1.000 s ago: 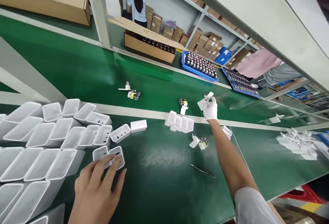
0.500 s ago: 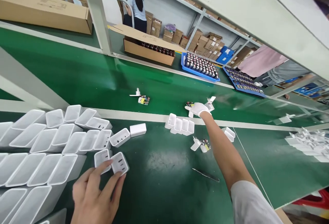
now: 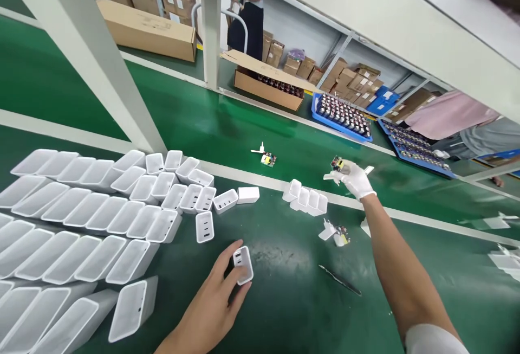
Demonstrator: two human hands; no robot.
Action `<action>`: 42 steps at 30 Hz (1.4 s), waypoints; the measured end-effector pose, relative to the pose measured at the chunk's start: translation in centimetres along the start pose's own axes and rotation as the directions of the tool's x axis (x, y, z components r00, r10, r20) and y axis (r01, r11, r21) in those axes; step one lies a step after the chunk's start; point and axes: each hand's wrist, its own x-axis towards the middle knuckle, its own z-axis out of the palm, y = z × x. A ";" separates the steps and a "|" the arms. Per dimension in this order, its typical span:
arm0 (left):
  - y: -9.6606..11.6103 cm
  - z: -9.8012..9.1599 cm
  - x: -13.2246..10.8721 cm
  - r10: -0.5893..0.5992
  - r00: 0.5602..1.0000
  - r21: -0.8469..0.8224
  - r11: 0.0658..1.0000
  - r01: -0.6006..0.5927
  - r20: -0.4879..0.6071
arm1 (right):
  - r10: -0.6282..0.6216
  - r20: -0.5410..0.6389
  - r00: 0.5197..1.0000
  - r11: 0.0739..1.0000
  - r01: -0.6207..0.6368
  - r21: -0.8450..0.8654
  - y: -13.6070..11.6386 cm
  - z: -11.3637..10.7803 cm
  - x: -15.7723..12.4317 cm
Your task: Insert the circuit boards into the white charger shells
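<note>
My left hand (image 3: 207, 302), bare, grips a small white plastic charger housing (image 3: 245, 261) between thumb and fingers, its slotted bottom visible through the opening. My right hand (image 3: 358, 181), in a white glove, is closed on a circuit board (image 3: 337, 163) with yellow and dark parts over the green belt; white plastic pieces stick out around the glove. Below that hand lies another circuit board (image 3: 342, 236) beside a white plate. A pair of tweezers (image 3: 340, 279) rests on the green bench. Several white housings (image 3: 311, 202) stand in a short row near the belt's edge.
Rows of open white housings (image 3: 109, 213) fill the bench's left side. One more circuit board (image 3: 268, 159) lies on the belt. Beyond stand a cardboard box (image 3: 268, 89) and a blue tray (image 3: 343, 133) of parts. Metal posts (image 3: 211, 29) rise at left; people stand behind.
My left hand has lifted the housing away from its neighbour and carried it right. The right hand has picked the circuit board up off the belt. The view has shifted left.
</note>
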 end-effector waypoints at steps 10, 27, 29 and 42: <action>2.3 -2.5 2.0 -0.112 0.994 -0.536 0.839 0.097 0.005 | -0.827 -0.127 0.547 0.556 0.830 -0.046 -10.4 5.9 -17.2; 3.5 -1.2 1.0 -0.128 0.992 -0.657 0.749 0.084 -0.020 | -0.319 0.142 0.937 0.587 0.077 0.806 -10.1 9.8 -27.9; 3.5 -0.8 0.7 0.005 0.996 -0.508 0.860 -0.047 -0.084 | -0.285 0.120 0.951 0.483 0.034 0.875 -10.0 11.0 -27.9; -1.3 -0.1 0.6 -0.131 0.989 -0.225 0.964 0.142 0.062 | -0.377 -0.041 0.925 0.557 0.262 0.788 -9.1 12.9 -24.3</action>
